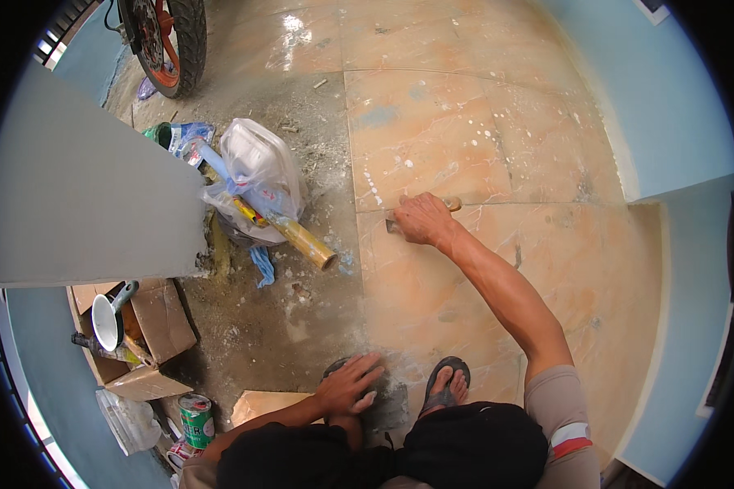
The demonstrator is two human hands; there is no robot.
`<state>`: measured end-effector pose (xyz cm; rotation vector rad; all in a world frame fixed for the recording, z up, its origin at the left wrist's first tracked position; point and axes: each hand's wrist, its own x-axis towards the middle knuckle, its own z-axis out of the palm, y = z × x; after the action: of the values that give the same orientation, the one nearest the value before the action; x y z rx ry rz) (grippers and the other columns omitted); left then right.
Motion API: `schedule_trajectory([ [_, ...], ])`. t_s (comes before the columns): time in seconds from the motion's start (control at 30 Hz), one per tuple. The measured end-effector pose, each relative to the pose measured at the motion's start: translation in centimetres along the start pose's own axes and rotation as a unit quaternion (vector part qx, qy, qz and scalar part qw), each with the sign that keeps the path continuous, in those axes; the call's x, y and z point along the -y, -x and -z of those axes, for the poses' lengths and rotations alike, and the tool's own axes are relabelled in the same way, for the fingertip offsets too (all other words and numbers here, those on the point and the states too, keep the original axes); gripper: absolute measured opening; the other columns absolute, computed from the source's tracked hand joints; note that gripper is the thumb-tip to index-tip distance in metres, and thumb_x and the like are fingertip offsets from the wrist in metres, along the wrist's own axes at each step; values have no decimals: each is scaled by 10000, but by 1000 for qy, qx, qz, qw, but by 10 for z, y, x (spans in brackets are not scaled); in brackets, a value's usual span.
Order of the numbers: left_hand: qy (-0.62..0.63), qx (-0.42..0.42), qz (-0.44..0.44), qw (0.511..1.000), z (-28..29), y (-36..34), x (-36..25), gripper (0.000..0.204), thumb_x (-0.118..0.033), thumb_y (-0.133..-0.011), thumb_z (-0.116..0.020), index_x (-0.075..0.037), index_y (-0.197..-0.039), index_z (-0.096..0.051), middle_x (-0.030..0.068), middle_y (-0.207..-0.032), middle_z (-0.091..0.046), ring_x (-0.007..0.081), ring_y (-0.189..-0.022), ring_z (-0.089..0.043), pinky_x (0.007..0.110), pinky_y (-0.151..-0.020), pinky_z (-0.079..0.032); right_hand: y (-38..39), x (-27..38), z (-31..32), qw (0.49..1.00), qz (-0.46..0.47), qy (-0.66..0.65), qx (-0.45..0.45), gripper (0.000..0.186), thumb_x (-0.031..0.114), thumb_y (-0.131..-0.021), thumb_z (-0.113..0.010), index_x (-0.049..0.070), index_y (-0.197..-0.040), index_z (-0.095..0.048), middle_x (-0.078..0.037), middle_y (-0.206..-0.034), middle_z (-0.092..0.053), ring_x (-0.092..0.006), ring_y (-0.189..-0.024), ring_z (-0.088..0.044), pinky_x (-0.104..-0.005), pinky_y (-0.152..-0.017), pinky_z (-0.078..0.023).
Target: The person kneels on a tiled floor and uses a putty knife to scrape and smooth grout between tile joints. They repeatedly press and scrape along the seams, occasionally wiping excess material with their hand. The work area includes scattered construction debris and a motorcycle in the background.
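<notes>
My right hand point(423, 218) is closed around a scraper point(453, 204), whose wooden handle end sticks out on the right. Its short metal blade shows at the left of the fist, down against the peach floor tile point(432, 301). A row of white paint spots point(373, 187) lies on the tile just beyond the blade. My left hand point(351, 385) hangs over my left knee with its fingers stretched out, and nothing is in it. Below it my left sandal is mostly hidden; my right sandal point(446, 383) stands on the tile.
At left, a plastic bag point(261, 163) holds white containers beside a yellow-brown tube point(306, 243). A cardboard box point(161, 322) with a white dipper point(106, 322) and a green can point(196, 420) stand nearer. A grey pillar point(90, 187), motorcycle wheel point(175, 49) and blue wall point(669, 106) border the floor.
</notes>
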<state>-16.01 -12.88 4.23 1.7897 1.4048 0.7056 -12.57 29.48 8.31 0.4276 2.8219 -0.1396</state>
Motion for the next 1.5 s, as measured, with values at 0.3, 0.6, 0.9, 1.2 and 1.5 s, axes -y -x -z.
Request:
schedule_trajectory([
  [0.3,1,-3,6,1000,-1,-1,-3,628,-301,-925,-674,-25,-1472,-538,299,-1591,-423,470,-1462,-440,585,-1225,-351,204,-146,-27,976,-215,-21,21,334,407,-963,-706,323,-1280,-769,-105,-944,-679,-335,-835,-698,-478,-752,-558],
  [0.6,-10,27,12,1000,4,-11,-7,610,-293,-937,-660,7,-1454,-540,290,-1619,-388,439,-1502,-399,570,-1264,-294,47,15,-33,997,-23,-68,-18,227,342,-944,-684,220,-1108,-780,-152,-1015,-695,-366,-904,-725,-502,-769,-572],
  [0.9,-14,16,24,999,2,0,-5,601,-296,-932,-666,-6,-1447,-557,289,-1613,-403,454,-1476,-428,575,-1244,-332,183,-109,-37,985,-151,-81,23,332,448,-991,-650,345,-1290,-750,-125,-985,-688,-344,-883,-721,-484,-762,-573],
  [1.2,-31,37,35,998,7,1,-11,604,-291,-923,-670,-5,-1444,-560,288,-1610,-409,452,-1475,-432,568,-1250,-325,106,-13,-36,991,-47,-119,-36,213,272,-964,-649,221,-1132,-769,-163,-963,-689,-363,-859,-732,-499,-733,-573],
  [1.5,-26,13,38,999,-2,9,-8,601,-291,-922,-667,-6,-1441,-562,286,-1606,-413,446,-1474,-435,579,-1247,-324,143,-32,-56,986,-82,-143,-32,356,439,-1001,-628,359,-1336,-716,-127,-986,-691,-356,-838,-728,-489,-721,-579],
])
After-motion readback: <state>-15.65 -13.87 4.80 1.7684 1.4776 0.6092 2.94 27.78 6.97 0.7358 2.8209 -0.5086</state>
